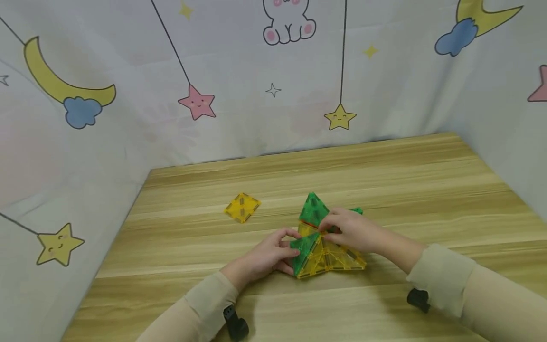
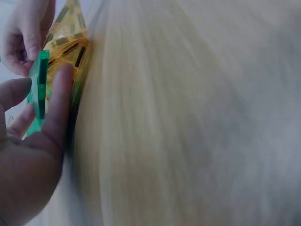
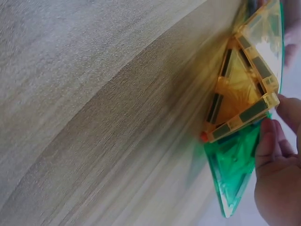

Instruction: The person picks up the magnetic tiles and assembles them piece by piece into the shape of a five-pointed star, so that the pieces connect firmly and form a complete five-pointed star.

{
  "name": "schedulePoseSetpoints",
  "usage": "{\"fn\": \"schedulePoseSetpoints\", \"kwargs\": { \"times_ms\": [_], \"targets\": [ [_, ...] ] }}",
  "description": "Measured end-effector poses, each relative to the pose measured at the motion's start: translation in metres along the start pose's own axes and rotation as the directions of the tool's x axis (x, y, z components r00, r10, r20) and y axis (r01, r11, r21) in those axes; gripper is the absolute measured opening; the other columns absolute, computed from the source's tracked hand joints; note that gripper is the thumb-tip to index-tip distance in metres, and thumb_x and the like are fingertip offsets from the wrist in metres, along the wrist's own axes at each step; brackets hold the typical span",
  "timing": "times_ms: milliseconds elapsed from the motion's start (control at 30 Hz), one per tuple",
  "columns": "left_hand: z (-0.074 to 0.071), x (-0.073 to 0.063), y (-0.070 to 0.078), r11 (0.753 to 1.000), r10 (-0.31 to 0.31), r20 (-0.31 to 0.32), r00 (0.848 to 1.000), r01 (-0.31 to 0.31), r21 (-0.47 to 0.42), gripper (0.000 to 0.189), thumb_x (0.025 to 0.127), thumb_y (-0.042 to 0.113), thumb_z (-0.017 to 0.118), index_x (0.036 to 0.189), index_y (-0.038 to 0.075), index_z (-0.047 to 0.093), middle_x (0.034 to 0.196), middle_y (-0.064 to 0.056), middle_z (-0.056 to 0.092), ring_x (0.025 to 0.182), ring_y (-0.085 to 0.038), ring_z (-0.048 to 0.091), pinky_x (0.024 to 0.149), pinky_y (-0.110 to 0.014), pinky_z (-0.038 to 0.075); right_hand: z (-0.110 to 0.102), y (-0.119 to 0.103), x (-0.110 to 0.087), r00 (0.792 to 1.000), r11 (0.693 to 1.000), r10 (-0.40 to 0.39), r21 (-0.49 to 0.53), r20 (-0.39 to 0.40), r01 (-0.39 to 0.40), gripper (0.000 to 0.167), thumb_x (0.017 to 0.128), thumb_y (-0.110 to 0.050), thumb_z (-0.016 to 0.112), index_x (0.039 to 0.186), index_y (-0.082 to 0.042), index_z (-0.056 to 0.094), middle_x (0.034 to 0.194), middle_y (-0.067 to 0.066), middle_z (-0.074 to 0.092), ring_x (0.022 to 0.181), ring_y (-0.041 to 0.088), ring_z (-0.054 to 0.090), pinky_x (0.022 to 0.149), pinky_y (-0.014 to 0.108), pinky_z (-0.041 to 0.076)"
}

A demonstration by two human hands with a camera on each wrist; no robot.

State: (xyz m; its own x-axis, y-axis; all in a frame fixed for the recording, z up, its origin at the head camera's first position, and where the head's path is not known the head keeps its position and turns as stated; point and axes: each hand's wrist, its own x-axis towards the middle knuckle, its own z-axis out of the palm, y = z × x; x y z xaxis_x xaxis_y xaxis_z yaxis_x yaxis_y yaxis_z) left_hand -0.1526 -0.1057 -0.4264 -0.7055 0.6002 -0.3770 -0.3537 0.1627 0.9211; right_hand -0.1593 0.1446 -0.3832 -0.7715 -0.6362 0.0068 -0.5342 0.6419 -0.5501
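A cluster of see-through magnetic tiles stands on the table, with yellow triangular tiles point(image 1: 316, 261) leaning inward in front. On its left side my left hand point(image 1: 270, 254) holds a green triangular tile point(image 1: 304, 251) between thumb and fingers; this green tile also shows edge-on in the left wrist view. My right hand point(image 1: 352, 229) is at the cluster's top, its fingertips at the upper edge of another green tile point(image 3: 233, 165), beside the yellow tile point(image 3: 240, 99). Behind, a further green triangle point(image 1: 314, 209) points away. The right hand hides part of the cluster.
A loose yellow square tile point(image 1: 242, 207) lies flat, left of and behind the cluster. The wood-grain table point(image 1: 192, 185) meets a white patterned cloth point(image 1: 239, 128) at the back and sides. Each wrist wears a dark camera point(image 1: 236, 324).
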Motion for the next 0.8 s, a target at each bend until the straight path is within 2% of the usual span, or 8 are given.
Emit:
{"fn": "schedulePoseSetpoints", "kwargs": {
  "times_ms": [100, 200, 400, 667, 733, 800],
  "targets": [
    [0.0022, -0.0013, 0.0037, 0.983, -0.003, -0.011, 1.000, 0.005, 0.182, 0.034, 0.093, 0.018, 0.059, 0.125, 0.013, 0.048, 0.077, -0.015, 0.061, 0.053, -0.021, 0.061, 0.048, -0.034, 0.051, -0.0010, -0.0012, -0.0004, 1.000, 1.000, 0.003, 0.003, -0.003, -0.003, 0.015, 0.090, -0.017, 0.064, 0.104, -0.014, 0.065, 0.097, -0.002, 0.054, 0.077, 0.008, 0.049, 0.066, 0.026, 0.044],
    [0.0038, -0.0032, 0.0069, 0.958, -0.004, -0.011, 1.000, 0.007, 0.287, 0.036, 0.092, 0.023, 0.061, 0.126, 0.016, 0.050, 0.073, -0.015, 0.061, 0.049, -0.021, 0.060, 0.046, -0.035, 0.051, -0.0011, -0.0017, -0.0010, 1.000, 1.000, 0.005, 0.004, -0.006, -0.005, 0.014, 0.090, -0.016, 0.064, 0.104, -0.014, 0.065, 0.097, -0.002, 0.054, 0.077, 0.008, 0.049, 0.067, 0.026, 0.045],
    [0.0056, -0.0063, 0.0090, 0.960, 0.012, 0.026, 1.000, -0.018, 0.279, 0.048, 0.089, 0.018, 0.066, 0.131, 0.011, 0.045, 0.074, -0.014, 0.062, 0.056, -0.022, 0.063, 0.055, -0.038, 0.053, 0.0002, -0.0009, -0.0010, 1.000, 1.000, 0.000, 0.004, -0.014, 0.000, 0.015, 0.089, -0.016, 0.065, 0.104, -0.013, 0.066, 0.097, -0.002, 0.054, 0.078, 0.008, 0.050, 0.067, 0.026, 0.045],
    [0.0069, -0.0075, 0.0085, 0.944, 0.042, 0.044, 0.998, -0.054, 0.325, 0.056, 0.086, 0.014, 0.069, 0.135, 0.010, 0.042, 0.075, -0.012, 0.060, 0.058, -0.023, 0.063, 0.057, -0.037, 0.053, 0.0030, 0.0001, 0.0012, 1.000, 1.000, 0.012, -0.006, -0.012, -0.013, 0.016, 0.089, -0.016, 0.065, 0.105, -0.013, 0.066, 0.095, -0.002, 0.053, 0.077, 0.008, 0.050, 0.066, 0.025, 0.045],
    [0.0060, -0.0081, 0.0086, 0.933, 0.045, 0.042, 0.998, -0.057, 0.355, 0.056, 0.086, 0.017, 0.069, 0.135, 0.012, 0.042, 0.074, -0.011, 0.060, 0.057, -0.022, 0.062, 0.054, -0.036, 0.053, 0.0035, 0.0002, 0.0018, 1.000, 1.000, 0.011, -0.005, -0.015, -0.012, 0.017, 0.089, -0.016, 0.066, 0.105, -0.013, 0.066, 0.094, -0.002, 0.053, 0.077, 0.007, 0.050, 0.066, 0.025, 0.045],
    [0.0028, -0.0091, 0.0092, 0.910, 0.059, 0.026, 0.998, -0.064, 0.409, 0.056, 0.086, 0.021, 0.069, 0.135, 0.013, 0.043, 0.076, -0.009, 0.061, 0.056, -0.020, 0.061, 0.052, -0.035, 0.052, 0.0038, 0.0008, 0.0021, 1.000, 1.000, 0.000, 0.003, -0.021, 0.000, 0.018, 0.088, -0.016, 0.066, 0.105, -0.011, 0.066, 0.094, -0.002, 0.053, 0.076, 0.007, 0.050, 0.065, 0.025, 0.045]
  ]
}}
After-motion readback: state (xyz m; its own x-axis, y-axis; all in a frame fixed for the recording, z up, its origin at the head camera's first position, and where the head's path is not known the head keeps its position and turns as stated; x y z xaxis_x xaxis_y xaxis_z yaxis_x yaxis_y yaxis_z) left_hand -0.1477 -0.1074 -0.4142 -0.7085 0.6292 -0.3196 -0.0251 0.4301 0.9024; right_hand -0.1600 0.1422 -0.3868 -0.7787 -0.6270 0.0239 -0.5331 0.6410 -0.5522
